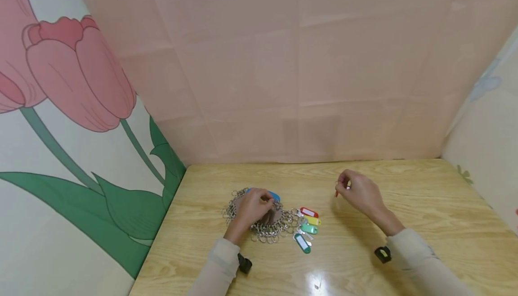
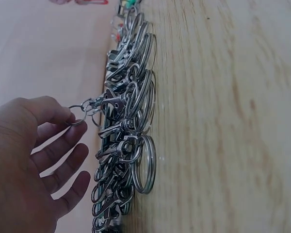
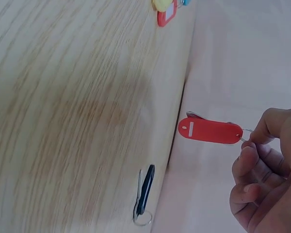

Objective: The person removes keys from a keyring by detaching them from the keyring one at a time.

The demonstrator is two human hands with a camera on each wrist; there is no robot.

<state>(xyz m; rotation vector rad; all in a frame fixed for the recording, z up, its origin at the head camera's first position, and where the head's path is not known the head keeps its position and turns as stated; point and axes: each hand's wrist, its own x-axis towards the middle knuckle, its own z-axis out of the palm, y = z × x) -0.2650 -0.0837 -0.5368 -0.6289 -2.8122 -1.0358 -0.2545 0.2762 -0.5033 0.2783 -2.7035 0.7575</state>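
Note:
My left hand [image 1: 252,208] is over a round brown holder fringed with metal clips and key rings [image 1: 270,230]. Thumb and index finger pinch one split ring [image 2: 77,122] attached to a clip at the edge, while the other fingers stay spread. Farther right, my right hand [image 1: 363,193] is raised above the table. It pinches the small wire ring of a red key tag [image 3: 211,131], which hangs with a key [image 3: 194,115] partly hidden behind it. A blue piece [image 1: 275,195] shows at the holder's back edge, partly covered by the left hand.
Beside the holder lie a red tag [image 1: 309,212], a yellow tag [image 1: 313,220], and green tags [image 1: 302,243] with keys. A dark tag with a ring [image 3: 145,189] rests on the wooden table [image 1: 425,206]. Paper-covered walls [image 1: 251,71] stand behind and at the sides.

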